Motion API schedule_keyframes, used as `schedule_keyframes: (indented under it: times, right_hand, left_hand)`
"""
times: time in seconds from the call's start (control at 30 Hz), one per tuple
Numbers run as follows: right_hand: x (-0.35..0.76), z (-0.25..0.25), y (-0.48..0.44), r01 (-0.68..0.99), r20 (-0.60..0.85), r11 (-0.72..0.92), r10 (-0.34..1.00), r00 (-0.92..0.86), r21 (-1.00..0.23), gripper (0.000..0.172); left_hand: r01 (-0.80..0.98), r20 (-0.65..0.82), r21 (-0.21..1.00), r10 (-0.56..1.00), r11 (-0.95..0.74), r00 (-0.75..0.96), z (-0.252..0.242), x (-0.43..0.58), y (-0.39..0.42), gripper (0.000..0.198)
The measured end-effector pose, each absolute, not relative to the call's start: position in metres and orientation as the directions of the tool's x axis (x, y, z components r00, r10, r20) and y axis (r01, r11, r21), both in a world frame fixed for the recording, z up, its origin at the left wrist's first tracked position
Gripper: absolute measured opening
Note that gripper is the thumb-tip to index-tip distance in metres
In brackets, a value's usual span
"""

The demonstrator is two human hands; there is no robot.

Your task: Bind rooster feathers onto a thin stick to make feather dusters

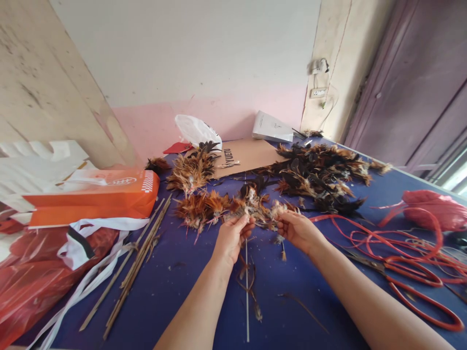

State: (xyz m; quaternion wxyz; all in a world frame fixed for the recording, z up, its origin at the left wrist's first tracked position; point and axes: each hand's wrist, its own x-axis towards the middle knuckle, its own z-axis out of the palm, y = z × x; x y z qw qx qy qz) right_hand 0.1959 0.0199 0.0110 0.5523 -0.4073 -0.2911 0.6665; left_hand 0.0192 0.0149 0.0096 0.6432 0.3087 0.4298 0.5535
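Observation:
Over the middle of the blue table, my left hand [236, 233] pinches the near end of a brown and black feather bunch [251, 197]. My right hand [297, 231] is closed on a small tuft of pale feathers [278, 210] just to the right of it. Whether the tuft is joined to the bunch I cannot tell. Left of my hands lie a reddish-brown feather bunch [200, 209] with pink ties and a taller bundle of feathers [191, 172]. A large dark feather pile [324, 172] spreads behind my right hand.
Scissors with red handles [412, 277] and tangled red plastic string [372, 238] lie at right. Thin sticks [134, 272] rest at left beside an orange bag [98, 199]. A cardboard sheet [251, 155] and a white box [272, 127] are near the wall.

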Motion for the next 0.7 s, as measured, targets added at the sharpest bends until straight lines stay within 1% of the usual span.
schedule_keyframes:
  times: [0.07,0.13,0.2,0.27,0.37,0.47,0.57,0.7]
  right_hand:
    - [0.197,0.010,0.022,-0.530,-0.207,-0.173,0.978,0.005,-0.830,0.018]
    - [0.196,0.010,0.022,-0.519,-0.157,-0.097,0.985,0.074,-0.849,0.021]
    - [0.193,0.010,0.020,-0.448,-0.089,-0.013,0.985,0.150,-0.894,0.022]
    - [0.187,0.011,0.017,-0.335,-0.010,0.057,0.981,0.196,-0.941,0.021]
    - [0.178,0.013,0.010,-0.189,0.092,0.119,0.985,0.143,-0.975,0.019]
    - [0.170,0.013,0.004,-0.109,0.121,0.125,0.992,0.047,-0.986,0.016]
    - [0.168,0.013,0.002,-0.056,0.141,0.139,0.990,-0.032,-0.989,0.013]
    - [0.170,0.015,0.002,-0.012,0.142,0.141,0.987,-0.081,-0.990,0.011]
  left_hand:
    - [-0.451,-0.236,0.861,0.970,0.234,0.053,0.009,0.024,0.011,0.019]
    - [-0.458,-0.288,0.830,0.948,0.318,0.136,0.007,0.033,0.006,0.017]
    - [-0.472,-0.352,0.771,0.904,0.427,0.241,0.005,0.041,0.000,0.017]
    - [-0.512,-0.403,0.693,0.862,0.508,0.308,0.002,0.047,-0.005,0.015]
    - [-0.594,-0.456,0.562,0.815,0.576,0.358,-0.001,0.049,-0.004,0.010]
    - [-0.658,-0.458,0.467,0.798,0.591,0.392,-0.001,0.043,0.001,0.011]
    - [-0.697,-0.444,0.458,0.822,0.551,0.358,0.001,0.039,0.005,0.012]
    - [-0.698,-0.411,0.551,0.877,0.457,0.250,0.005,0.039,0.004,0.007]
